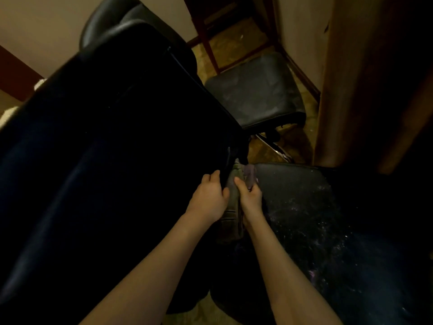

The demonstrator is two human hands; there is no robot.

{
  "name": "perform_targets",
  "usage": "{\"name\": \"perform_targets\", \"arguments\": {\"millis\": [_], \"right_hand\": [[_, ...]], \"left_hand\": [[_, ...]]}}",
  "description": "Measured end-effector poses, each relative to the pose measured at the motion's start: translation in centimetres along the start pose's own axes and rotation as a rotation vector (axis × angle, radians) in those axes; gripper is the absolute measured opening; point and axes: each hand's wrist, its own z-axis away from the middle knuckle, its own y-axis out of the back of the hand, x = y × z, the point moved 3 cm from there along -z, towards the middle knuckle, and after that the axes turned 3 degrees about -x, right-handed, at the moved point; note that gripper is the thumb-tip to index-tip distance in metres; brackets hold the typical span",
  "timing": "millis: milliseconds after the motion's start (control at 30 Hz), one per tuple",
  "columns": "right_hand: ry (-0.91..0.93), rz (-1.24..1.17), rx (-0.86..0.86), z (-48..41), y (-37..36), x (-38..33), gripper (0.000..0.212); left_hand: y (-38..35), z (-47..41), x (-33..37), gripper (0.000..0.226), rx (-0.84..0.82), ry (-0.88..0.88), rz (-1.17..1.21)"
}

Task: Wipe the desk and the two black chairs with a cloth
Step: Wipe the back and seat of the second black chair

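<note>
Dim room, beige wall (46, 31), patterned floor (234, 43). Big black chair (105, 148) back fills left, seat dusty, speckled white. Second black chair (255, 90) behind. Left hand (208, 195) gripping backrest edge, fingers curled. Right hand (249, 195) pinching purplish cloth (249, 175) at seat-back joint.

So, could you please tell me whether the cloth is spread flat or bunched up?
Bunched up: the purple cloth is crumpled in the right hand, against the chair near the seat's back edge.

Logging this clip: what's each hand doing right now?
Left hand: gripping the chair back's edge.
Right hand: closed on the cloth.
</note>
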Motion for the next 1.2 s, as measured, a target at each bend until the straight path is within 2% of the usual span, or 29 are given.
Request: {"name": "perform_targets", "arguments": {"millis": [67,200,300,367,433,600,700,800,867,1033,1100,1200], "right_hand": [[0.025,-0.023,0.020,-0.5,0.1,-1.5,0.055],[0.184,-0.122,0.000,-1.5,-1.5,-6.0,0.037],[0.389,0.124,-0.097,-0.8,-4.9,-6.9,0.032],[0.485,0.273,-0.149,-0.5,-6.8,-5.0,0.034],[0.494,0.321,-0.099,-1.1,-6.9,-3.6,0.040],[0.207,0.265,0.044,-3.1,-3.6,-2.9,0.053],[0.102,0.276,0.016,-3.7,-2.2,-3.7,0.057],[0.076,0.329,-0.018,-3.8,-1.7,-4.9,0.059],[0.116,0.368,-0.005,-3.3,-1.4,-5.7,0.059],[0.366,0.389,-0.041,-2.0,-4.0,-9.6,0.051],[0.465,0.382,-0.105,-0.9,-5.4,-10.0,0.048],[0.561,0.517,-0.168,0.0,-6.3,-6.8,0.043]], "left_hand": [[1.2,-0.8,0.7,0.056,0.027,-0.044,-0.067],[4.9,-2.5,1.3,0.050,0.195,-0.092,-0.394],[6.6,-3.1,0.9,0.035,0.335,0.005,-0.493],[6.3,-2.9,0.2,0.030,0.338,0.026,-0.571],[5.7,-2.7,-0.5,0.032,0.325,0.009,-0.635],[5.6,-2.6,-1.1,0.037,0.352,-0.054,-0.656],[5.4,-2.4,-0.9,0.036,0.368,-0.071,-0.668],[5.5,-2.3,-1.1,0.038,0.357,-0.070,-0.674],[5.3,-2.0,-1.1,0.041,0.347,-0.070,-0.669],[5.2,-0.8,-1.1,0.044,0.355,-0.073,-0.658],[4.8,0.4,-1.2,0.045,0.404,-0.091,-0.653],[4.1,2.6,-1.8,0.042,0.520,-0.119,-0.619]]}}
